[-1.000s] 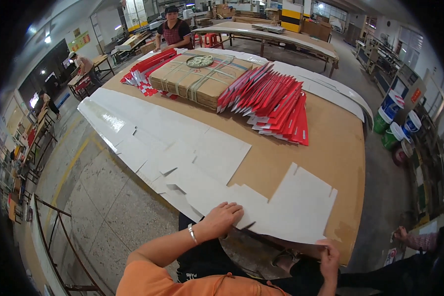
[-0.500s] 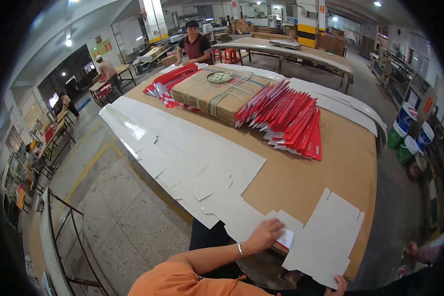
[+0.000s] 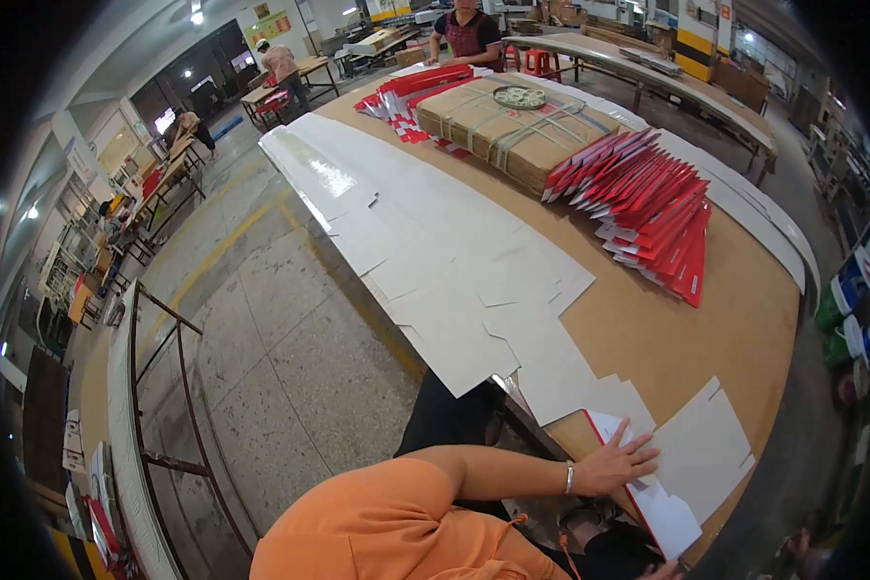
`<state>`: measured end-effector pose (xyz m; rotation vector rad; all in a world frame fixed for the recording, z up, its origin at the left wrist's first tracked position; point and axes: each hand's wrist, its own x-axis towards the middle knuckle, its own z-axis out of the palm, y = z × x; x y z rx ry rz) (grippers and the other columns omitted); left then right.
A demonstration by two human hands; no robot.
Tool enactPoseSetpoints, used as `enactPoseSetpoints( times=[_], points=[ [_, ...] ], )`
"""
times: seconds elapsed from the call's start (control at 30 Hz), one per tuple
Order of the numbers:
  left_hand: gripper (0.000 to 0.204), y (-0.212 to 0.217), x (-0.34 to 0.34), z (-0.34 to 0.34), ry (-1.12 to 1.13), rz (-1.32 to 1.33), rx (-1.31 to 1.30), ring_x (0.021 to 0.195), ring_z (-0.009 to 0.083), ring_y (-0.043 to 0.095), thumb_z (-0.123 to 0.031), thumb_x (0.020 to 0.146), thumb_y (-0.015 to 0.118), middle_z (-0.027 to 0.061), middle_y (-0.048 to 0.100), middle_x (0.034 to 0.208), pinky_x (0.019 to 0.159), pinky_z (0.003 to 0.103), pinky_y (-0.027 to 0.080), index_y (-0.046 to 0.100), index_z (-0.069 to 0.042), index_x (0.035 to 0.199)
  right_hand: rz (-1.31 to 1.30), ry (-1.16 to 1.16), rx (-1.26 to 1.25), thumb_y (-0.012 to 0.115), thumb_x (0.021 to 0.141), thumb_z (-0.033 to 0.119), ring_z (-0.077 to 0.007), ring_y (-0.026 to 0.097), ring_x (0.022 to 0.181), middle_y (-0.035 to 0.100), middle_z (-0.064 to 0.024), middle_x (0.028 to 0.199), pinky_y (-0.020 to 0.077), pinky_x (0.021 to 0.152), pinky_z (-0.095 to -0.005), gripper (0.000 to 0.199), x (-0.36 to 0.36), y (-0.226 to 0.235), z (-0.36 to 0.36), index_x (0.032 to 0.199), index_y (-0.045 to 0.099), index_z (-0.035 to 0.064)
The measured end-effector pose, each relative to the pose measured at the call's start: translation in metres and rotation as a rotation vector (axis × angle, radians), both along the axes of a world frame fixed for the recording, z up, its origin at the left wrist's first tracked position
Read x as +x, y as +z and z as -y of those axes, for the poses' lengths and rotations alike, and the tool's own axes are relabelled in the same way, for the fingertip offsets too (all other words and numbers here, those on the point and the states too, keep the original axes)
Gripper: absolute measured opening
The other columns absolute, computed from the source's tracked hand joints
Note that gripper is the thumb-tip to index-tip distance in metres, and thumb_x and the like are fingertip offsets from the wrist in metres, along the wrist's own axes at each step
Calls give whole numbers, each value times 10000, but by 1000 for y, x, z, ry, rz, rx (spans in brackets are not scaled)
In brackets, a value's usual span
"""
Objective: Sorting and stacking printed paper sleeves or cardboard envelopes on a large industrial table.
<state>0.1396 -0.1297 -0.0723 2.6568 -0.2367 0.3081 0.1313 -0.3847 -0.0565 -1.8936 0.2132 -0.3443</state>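
- Left hand [image 3: 617, 462]: fingers spread, palm flat down on a white die-cut card blank with a red edge [image 3: 638, 483], pressing rather than gripping it.
- That blank lies at the near edge of the table [image 3: 648, 329], at 5 o'clock in the head view, touching more white blanks [image 3: 706, 449] just beside it at 3 o'clock.
- Right hand [image 3: 669, 570]: only a sliver shows at the bottom rim, about 5 o'clock; cannot tell whether it is spread or closed.
- Silver bracelet [image 3: 569, 478] on the left wrist.
- Long overlapping row of white blanks [image 3: 425, 242] runs from 6 o'clock up to 11 o'clock along the table's left edge.
- Fanned red folded cartons [image 3: 648, 198] at 1 o'clock, well apart from the hand.
- Strapped brown cardboard bundle [image 3: 512, 130] at 12 o'clock, round dish [image 3: 519, 97] on top.
- Another person [image 3: 469, 29] stands at the far end of the table.
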Motion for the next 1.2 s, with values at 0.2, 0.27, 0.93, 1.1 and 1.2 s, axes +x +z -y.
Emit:
enactPoseSetpoints(
  times=[0.2, 0.27, 0.93, 1.1, 1.2],
  points=[
    [872, 8, -11, 38, -358, -56, 34, 1468, 312, 156, -519, 812, 575, 147, 260, 1552, 1131, 670, 27, 295, -19, 1470, -288, 787, 272, 478, 1006, 269, -314, 457, 1246, 438, -147, 1404, 393, 1024, -415, 522, -46, -14, -48, 1450, 342, 32],
    [912, -25, -22, 62, -251, 164, 117, 1468, 312, 155, -514, 782, 616, 142, 260, 1553, 1143, 649, 38, 288, -18, 1473, -587, 232, 736, 399, 1027, 372, -273, 457, 1270, 457, -130, 1398, 374, 1060, -417, 523, -53, 53, -106, 1449, 362, 65],
    [694, 15, -98, -118, -243, -17, 71, 1393, 328, 342, -15, 703, 646, 162, 394, 1468, 1156, 431, 292, 451, -10, 1370, 372, 642, -915, 408, 906, -97, -323, 412, 1351, 471, -131, 1436, 319, 1121, -451, 513, 89, 12, -8, 1386, 489, 63],
    [406, 35, -81, -143, -189, -46, -320, 990, 297, 584, 35, 658, 655, 109, 613, 1062, 830, 376, 513, 657, -38, 1057, 323, 669, -792, 392, 865, -158, -333, 425, 1339, 477, -164, 1421, 350, 1106, -424, 583, 97, 12, -14, 1403, 462, 59],
    [77, 31, -58, -137, -21, -4, -531, 844, 283, 605, -81, 792, 679, 78, 607, 806, 727, 376, 508, 700, -68, 865, 217, 628, -640, 377, 852, -139, -330, 423, 1344, 460, -173, 1435, 361, 1097, -404, 626, 92, 12, -16, 1440, 411, 74]
  ],
)
